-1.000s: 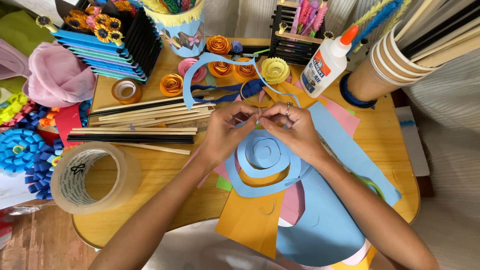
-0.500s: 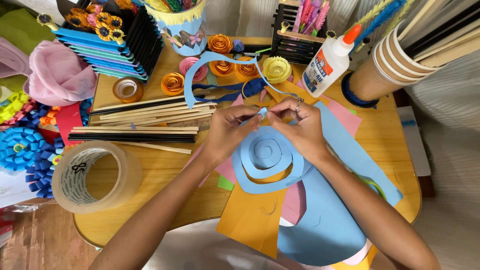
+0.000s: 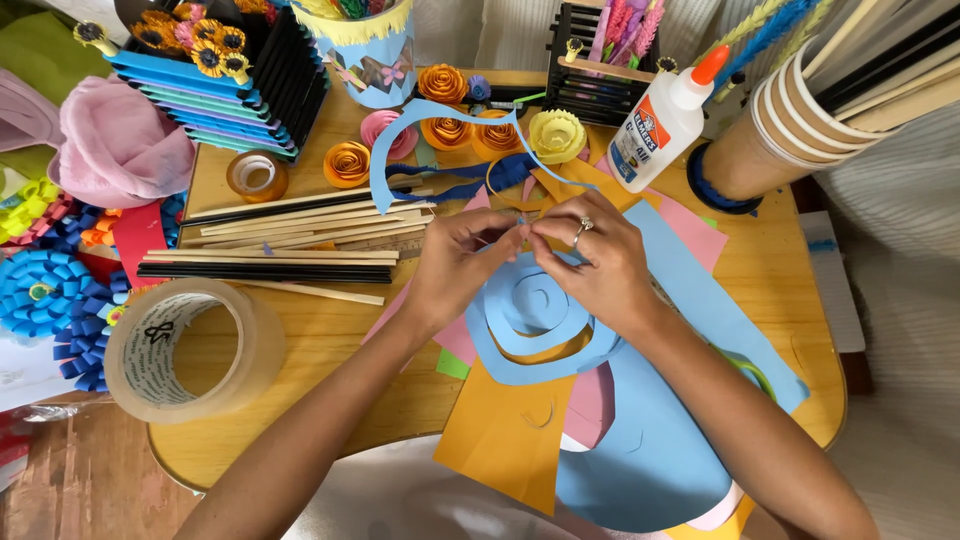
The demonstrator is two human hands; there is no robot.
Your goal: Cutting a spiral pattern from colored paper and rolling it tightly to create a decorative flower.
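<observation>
Both hands pinch the loose end of one blue paper spiral (image 3: 530,310), so each grip is narrow and closed on paper: my left hand (image 3: 455,265) takes it from the left, my right hand (image 3: 595,265) (a ring on one finger) from the right, fingertips meeting just above the coil. That spiral lies flat on the counter (image 3: 320,345), on a loose stack of coloured sheets: blue, orange and pink paper (image 3: 500,440) overlapping under my wrists.

Beyond the hands I count six rolled paper roses (image 3: 445,130): four orange, one pink, one yellow. One long blue paper strip (image 3: 400,150) curls over them.

One glue bottle (image 3: 660,125) stands at the far right, white with an orange cap and a blue-and-orange label on its front. Beside it rises one brown cardboard tube (image 3: 770,140) with pale bands near its rim.

Two tape rolls are here: a large clear one (image 3: 185,345) at the near left edge, with dark print inside its core, and a small tan one (image 3: 257,175) farther back. Between them lies a bundle of thin sticks (image 3: 290,245), pale and black, too many to count surely.

One pink cloth (image 3: 120,150) sits at far left, and one decorated blue cup (image 3: 370,50) at the back.
</observation>
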